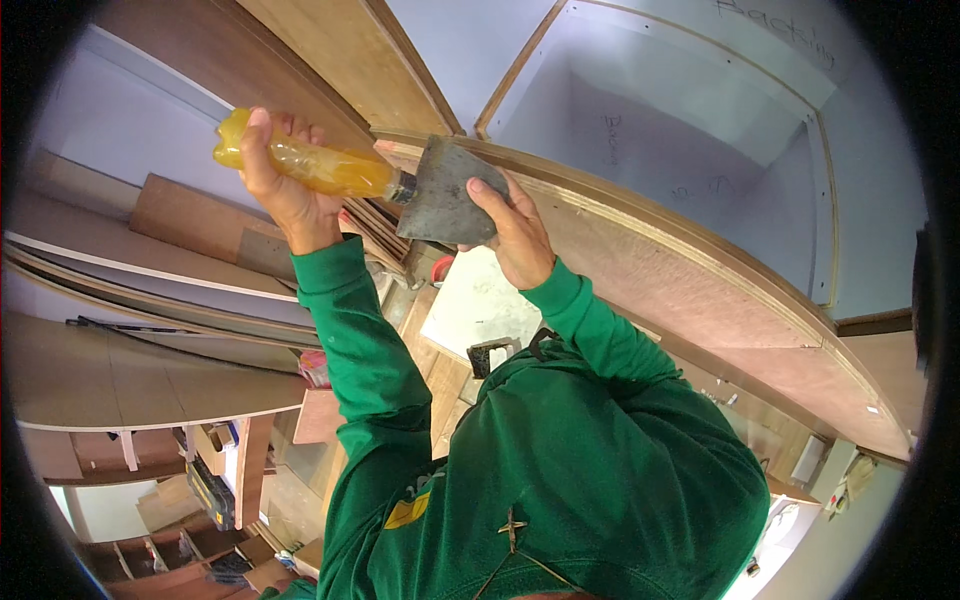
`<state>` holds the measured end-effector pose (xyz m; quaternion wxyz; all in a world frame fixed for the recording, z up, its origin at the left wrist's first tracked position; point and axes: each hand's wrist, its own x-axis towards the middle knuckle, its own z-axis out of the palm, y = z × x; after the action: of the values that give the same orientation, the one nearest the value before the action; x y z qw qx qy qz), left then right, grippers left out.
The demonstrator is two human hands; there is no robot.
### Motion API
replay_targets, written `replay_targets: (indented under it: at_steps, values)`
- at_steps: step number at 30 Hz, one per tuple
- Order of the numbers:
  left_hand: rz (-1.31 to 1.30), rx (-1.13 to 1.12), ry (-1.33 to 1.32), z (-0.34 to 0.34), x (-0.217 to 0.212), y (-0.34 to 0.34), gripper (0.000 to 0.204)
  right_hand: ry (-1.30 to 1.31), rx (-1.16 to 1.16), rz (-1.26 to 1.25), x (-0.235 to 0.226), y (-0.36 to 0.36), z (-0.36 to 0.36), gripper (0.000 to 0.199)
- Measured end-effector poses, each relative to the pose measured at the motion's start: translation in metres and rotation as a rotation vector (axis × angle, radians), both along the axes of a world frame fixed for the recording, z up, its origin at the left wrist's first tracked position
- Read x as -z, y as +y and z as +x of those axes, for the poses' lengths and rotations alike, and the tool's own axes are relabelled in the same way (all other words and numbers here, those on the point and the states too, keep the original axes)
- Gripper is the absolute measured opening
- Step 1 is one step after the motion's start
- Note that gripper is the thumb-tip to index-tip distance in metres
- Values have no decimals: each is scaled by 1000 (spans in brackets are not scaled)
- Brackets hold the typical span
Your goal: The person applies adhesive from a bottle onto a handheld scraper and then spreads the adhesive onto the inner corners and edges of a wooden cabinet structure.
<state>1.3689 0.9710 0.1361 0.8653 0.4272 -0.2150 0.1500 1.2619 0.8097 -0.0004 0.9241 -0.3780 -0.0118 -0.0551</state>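
Note:
My left hand [285, 180] is wrapped round a clear plastic bottle [335, 171] of yellow-orange liquid. The bottle lies nearly on its side, its base at the upper left and its dark neck [404, 187] at the right. That neck meets the edge of a flat grey metal spreader blade [445, 195], or overlaps it; I cannot tell which. Pinched at its right side, the blade is in my right hand [515, 225], thumb on the face and the other fingers mostly behind. Any liquid at the bottle's mouth is too small to make out.
A curved wooden edge [690, 240] runs beside my right arm, below a pale cabinet recess [680, 130]. Boards and curved panels [150, 370] stand at the left. Below my hands are a white board [480, 300] and a small red container [441, 268].

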Motion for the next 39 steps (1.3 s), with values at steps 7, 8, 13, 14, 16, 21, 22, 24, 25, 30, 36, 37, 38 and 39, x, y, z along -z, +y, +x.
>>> replay_targets:
  at_steps: [7, 8, 13, 14, 16, 21, 22, 24, 25, 30, 36, 37, 38, 39]
  values:
    - [-21, 16, 4, 5, 6, 7, 16, -2, -14, 0, 0, 2, 2, 49]
    - [-29, 20, 4, 5, 7, 7, 16, -1, -14, -4, 0, 2, 2, 49]
    - [-45, 3, 19, 4, 8, 12, 16, -9, -38, -7, 1, 3, 3, 50]
    - [-42, -5, 20, 4, 8, 12, 15, -7, -38, -8, 1, 4, 3, 50]
    - [-36, -17, 16, 4, 9, 13, 15, 0, -35, -10, 0, 4, 3, 50]
    - [-53, -50, 14, 1, 13, 17, 15, -8, -51, -20, -3, 5, 3, 50]
    - [-53, -62, 15, 1, 14, 16, 15, -13, -53, -30, -3, 4, 3, 50]
    - [-56, -84, 16, 1, 16, 15, 15, -24, -54, -51, -3, 2, 2, 50]
    - [-58, -78, 16, 0, 16, 15, 15, -23, -57, -53, -3, 1, 2, 50]
    - [-66, -59, 22, -3, 18, 18, 15, 11, -76, -11, -11, 0, -3, 41]
    - [-90, -92, 38, -5, 20, 17, 17, 7, -78, -33, -3, -3, -1, 49]
    - [-94, -92, 41, -5, 22, 17, 17, 25, -74, -22, -4, -3, -2, 49]
    - [-97, -92, 45, -5, 24, 18, 17, 42, -71, -10, -4, -3, -3, 48]
    - [-101, -92, 48, -5, 25, 19, 17, 59, -67, 1, -5, -3, -3, 48]
